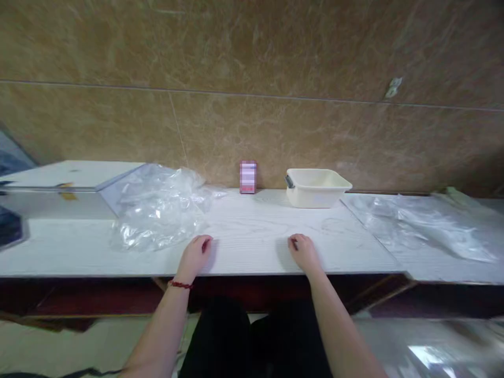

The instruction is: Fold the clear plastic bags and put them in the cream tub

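Lying between left hand (196, 254) and white box (79, 176) is clear plastic (161, 210).

Palms of left hand (198, 252) and right hand (304, 252) hidden; pink item (248, 177) pixelated beyond reading; dark object (9, 228) cut off by the left edge.

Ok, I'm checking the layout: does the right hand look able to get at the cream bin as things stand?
Probably yes: the cream bin sits ahead of the right hand, slightly to its right, and nothing shows between them on the white tabletop. Clear plastic lies farther right.
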A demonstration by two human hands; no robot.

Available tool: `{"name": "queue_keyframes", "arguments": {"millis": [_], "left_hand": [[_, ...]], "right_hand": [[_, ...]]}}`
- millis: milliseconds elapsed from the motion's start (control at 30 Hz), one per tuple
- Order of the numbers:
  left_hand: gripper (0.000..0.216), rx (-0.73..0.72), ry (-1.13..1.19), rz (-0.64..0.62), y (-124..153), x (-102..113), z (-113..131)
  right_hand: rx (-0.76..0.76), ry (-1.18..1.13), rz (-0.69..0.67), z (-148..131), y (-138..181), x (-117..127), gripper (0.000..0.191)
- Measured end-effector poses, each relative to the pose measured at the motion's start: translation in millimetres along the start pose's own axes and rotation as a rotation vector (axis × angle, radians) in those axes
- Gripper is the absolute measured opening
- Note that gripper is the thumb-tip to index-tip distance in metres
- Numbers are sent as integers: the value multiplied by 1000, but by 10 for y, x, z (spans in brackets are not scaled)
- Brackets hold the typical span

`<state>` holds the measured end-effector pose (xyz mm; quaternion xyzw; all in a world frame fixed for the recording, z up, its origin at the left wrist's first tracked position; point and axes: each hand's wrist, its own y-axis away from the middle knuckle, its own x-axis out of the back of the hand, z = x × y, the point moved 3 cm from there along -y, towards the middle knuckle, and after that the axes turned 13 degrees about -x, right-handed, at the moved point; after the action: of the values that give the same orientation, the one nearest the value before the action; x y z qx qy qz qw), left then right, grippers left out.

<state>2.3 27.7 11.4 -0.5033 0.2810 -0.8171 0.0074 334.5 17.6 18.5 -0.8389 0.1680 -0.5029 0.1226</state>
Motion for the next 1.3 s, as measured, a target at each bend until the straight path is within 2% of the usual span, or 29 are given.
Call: {"name": "queue_keyframes", "arguments": {"millis": [100,200,267,367,433,500,600,700,800,967,1100,1300], "left_hand": [[24,54,39,40,4,1,-6],[23,122,44,132,-6,62,-17],[24,135,-45,218,-23,150,-9],[36,148,-305,309,-53,304,-5],[50,198,-422,263,-81,361,-60],[57,245,-468,142,-115,374,-168],[51,258,-492,-15,-172,374,-351],[38,234,-480,-88,-226,408,-477],[32,234,-461,-102,-262,490,-539],[37,211,-443,-63,-321,668,-629],[42,248,-388,-28,-378,822,-749],[35,307,-279,-4,-491,1111,-834]], "right_hand": [[-2,7,-1,-11,7,10,13],[-13,15,-4,-13,7,13,14],[-23,16,-5,-10,5,11,15],[-33,13,-6,-6,5,8,15],[-32,7,-7,-6,6,6,15],[-29,2,-10,-5,6,4,15],[-30,-5,-13,-1,7,3,15],[-38,-9,-17,-1,9,7,15],[-35,-7,-15,-12,13,19,15],[-19,1,-10,-22,9,28,15],[-21,11,-19,-6,5,15,15],[-11,8,-13,-2,12,12,15]]}}
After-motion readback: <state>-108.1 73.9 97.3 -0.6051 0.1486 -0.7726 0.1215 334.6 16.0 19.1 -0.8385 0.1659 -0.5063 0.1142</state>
